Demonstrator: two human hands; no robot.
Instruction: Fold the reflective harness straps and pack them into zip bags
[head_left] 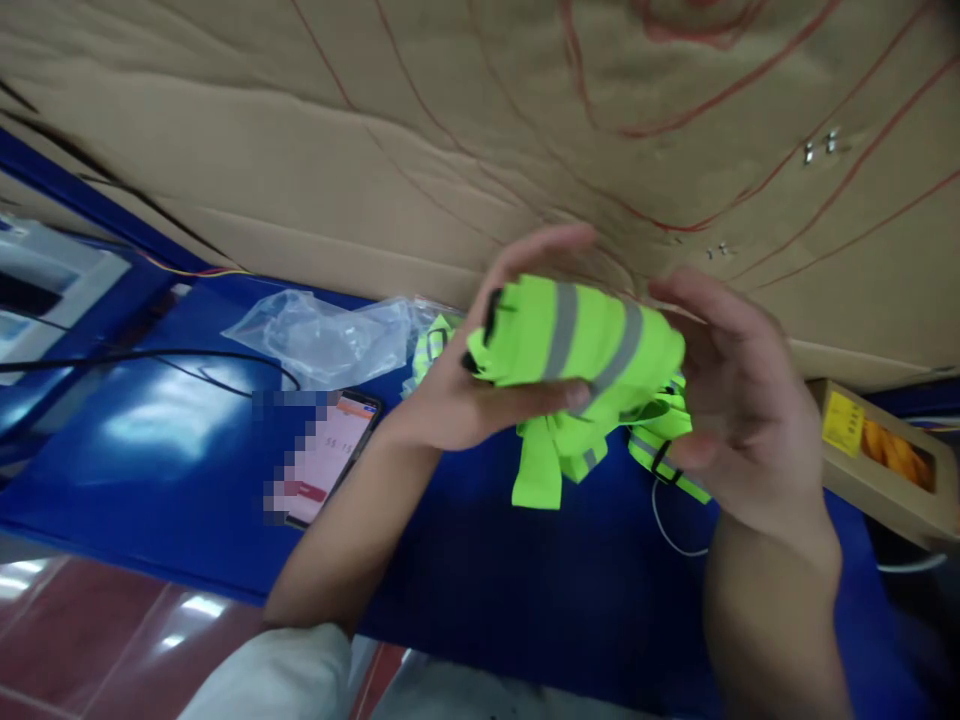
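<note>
A neon yellow-green reflective strap [592, 325] with grey stripes is gathered into a thick folded bundle above the blue table. My left hand [469, 395] grips the bundle's left end, the thumb across its front and the fingers behind. Black buckle parts stick out at that end. Curved fingers spread apart, my right hand [750, 410] is beside the bundle's right end and appears to hold nothing; contact there is unclear. Beneath, another yellow-green strap piece [664, 450] with a black buckle lies on the table. Behind my left wrist, a further reflective strap [433, 345] is partly hidden.
Crumpled clear plastic bags [322, 330] lie along the back of the blue table [187, 450]. A phone [334, 450] rests left of my forearm. Black cables [150, 357] cross the left side. A cardboard box [892, 460] stands right; brown cardboard [375, 180] with red lines rises behind.
</note>
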